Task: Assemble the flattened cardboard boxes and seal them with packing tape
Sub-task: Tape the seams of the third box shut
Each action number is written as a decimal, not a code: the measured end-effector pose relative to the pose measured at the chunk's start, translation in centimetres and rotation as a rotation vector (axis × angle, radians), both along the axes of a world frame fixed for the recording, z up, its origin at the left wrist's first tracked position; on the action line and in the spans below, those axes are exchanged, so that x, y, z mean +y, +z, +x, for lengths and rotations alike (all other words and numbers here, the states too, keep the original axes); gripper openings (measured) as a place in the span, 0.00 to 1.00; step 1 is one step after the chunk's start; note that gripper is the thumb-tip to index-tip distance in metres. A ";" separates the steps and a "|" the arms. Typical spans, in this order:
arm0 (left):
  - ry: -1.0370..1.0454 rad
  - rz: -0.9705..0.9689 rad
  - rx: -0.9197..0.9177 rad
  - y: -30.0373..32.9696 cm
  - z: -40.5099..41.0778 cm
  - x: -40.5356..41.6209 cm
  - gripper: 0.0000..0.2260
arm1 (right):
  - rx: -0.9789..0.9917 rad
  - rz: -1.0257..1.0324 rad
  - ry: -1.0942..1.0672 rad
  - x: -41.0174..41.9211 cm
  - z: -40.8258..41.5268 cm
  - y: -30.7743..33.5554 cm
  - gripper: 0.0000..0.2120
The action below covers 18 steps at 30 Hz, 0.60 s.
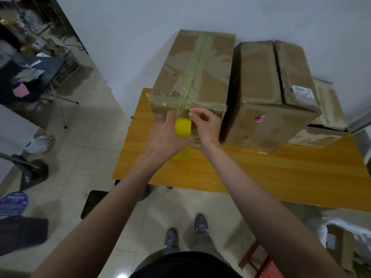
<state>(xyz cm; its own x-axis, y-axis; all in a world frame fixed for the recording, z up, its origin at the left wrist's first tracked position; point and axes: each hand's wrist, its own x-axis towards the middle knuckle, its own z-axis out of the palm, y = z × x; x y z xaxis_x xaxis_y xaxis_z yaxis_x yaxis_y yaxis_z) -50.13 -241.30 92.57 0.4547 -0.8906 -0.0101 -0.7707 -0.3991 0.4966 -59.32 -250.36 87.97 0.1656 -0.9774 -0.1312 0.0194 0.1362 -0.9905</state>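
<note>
- My left hand (168,135) grips the yellow tape roll (182,127) against the taped box (192,77) at the bench's (261,173) far-left corner.
- My right hand (204,123) pinches the tape at the box's near top edge, just beside the roll.

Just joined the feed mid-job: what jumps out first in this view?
Both hands meet at the near face of the taped cardboard box on the wooden table: the left hand grips a yellow tape dispenser, while the right hand pinches the tape at the box's top edge. A second box, its top flaps untaped, sits just right.
</note>
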 end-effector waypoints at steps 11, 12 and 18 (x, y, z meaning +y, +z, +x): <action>-0.052 0.068 -0.046 1.5 0.6 0.2 0.29 | 0.055 0.035 -0.100 0.2 1.0 1.0 0.08; -0.057 0.072 -0.055 1.6 0.7 0.3 0.29 | 0.062 0.030 -0.104 0.3 1.0 1.0 0.08; -0.077 0.102 -0.069 1.6 1.3 1.0 0.30 | 0.137 -0.025 -0.138 0.6 1.1 1.3 0.05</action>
<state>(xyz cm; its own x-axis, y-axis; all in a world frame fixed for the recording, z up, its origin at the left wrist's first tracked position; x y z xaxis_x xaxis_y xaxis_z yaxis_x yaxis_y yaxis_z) -48.88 -240.26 94.14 0.3875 -0.9189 -0.0733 -0.8321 -0.3829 0.4012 -58.22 -249.77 89.27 0.0121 -0.9928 -0.1189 -0.0989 0.1172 -0.9882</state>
